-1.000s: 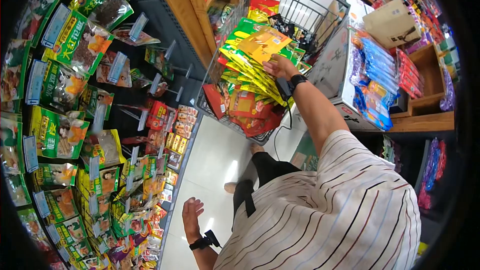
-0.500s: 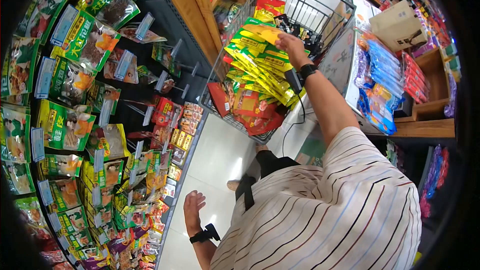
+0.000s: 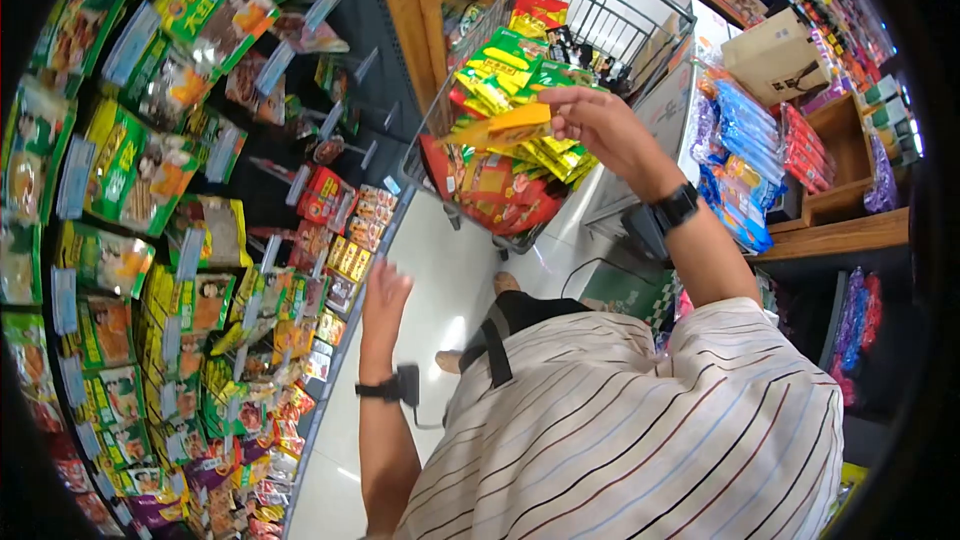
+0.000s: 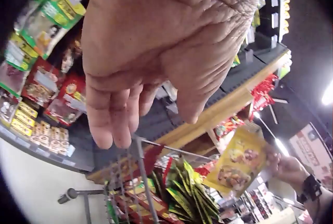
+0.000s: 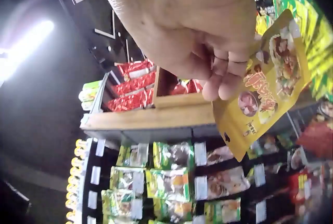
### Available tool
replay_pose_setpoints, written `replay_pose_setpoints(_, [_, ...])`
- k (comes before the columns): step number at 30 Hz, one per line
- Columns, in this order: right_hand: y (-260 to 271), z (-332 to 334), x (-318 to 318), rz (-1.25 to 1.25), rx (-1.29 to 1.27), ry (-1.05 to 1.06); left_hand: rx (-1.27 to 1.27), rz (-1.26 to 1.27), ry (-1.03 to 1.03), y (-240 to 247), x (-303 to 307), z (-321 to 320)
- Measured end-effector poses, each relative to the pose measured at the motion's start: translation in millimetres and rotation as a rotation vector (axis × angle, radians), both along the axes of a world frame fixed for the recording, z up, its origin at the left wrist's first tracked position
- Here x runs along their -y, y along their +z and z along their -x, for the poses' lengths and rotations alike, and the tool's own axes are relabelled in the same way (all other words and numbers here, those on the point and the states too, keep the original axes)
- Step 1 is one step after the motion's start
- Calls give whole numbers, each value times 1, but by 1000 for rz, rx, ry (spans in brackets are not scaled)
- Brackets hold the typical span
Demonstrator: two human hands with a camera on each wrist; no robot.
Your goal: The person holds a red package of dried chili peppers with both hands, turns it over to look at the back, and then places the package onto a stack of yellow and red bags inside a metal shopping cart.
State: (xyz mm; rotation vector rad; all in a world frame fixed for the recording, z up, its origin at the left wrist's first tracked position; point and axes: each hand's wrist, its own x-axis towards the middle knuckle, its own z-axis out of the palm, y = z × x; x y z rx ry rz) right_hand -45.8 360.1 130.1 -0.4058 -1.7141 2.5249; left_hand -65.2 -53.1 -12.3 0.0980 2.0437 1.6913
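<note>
Yellow packet [image 5: 263, 89] pinched in the right hand [image 3: 610, 130], above the wire cart [image 4: 148, 180] and its green-and-yellow packets [image 3: 505, 62].
Detail: the left hand [image 3: 385, 310] holds nothing, fingers extended beside the hanging shelf packs [image 3: 140, 165]. The held packet appears light, thin and flexible, with a probably slick film; a thumb-and-finger pinch at a flat edge should suit it, sparing the contents from squeezing.

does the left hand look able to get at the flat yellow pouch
Likely yes: the left hand is open and empty with a seemingly free way to the pouch, though the right hand grips its edge.
</note>
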Motion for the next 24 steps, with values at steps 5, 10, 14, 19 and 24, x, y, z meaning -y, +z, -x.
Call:
replay_pose_setpoints(5, [41,-41,85,97,67,221,-236,-200,-173,53,-32,13])
replay_pose_setpoints(10, [51,-43,137,197,25,320,-27,-254,-13,80,-2,-17])
replay_pose_setpoints(14, [30,-26,155,-73,-42,315,135,-438,150,74,22,-24])
replay_pose_setpoints(19, [-19,-8,201,-192,56,523,191,-654,320,92,53,-37])
replay_pose_setpoints(24, [-29,7,261,22,222,681,138,-717,465,98,86,-47])
